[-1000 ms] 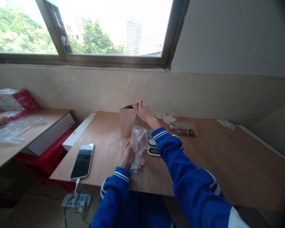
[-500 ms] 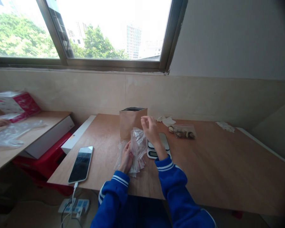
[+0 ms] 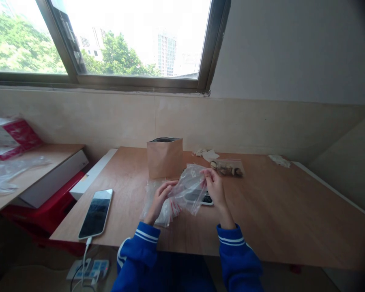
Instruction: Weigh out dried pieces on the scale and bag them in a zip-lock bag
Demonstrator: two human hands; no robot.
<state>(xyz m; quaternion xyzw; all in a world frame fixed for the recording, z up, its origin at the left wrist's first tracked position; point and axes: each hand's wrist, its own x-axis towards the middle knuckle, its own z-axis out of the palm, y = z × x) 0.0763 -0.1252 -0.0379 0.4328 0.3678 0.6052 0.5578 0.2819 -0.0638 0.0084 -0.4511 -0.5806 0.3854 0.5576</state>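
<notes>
Clear, crumpled plastic bag was spread slantwise between both hands, in front of part of a white-rimmed scale with dark display; long axis unclear in the folds. Right hand: fingers pinched its edge at two o'clock. Left hand: fingers met it at nine; pinch or mere contact, could not tell. Upright, open-topped brown pouch stood on the brown wooden bench, eleven o'clock from the bag, left hand nearer.
</notes>
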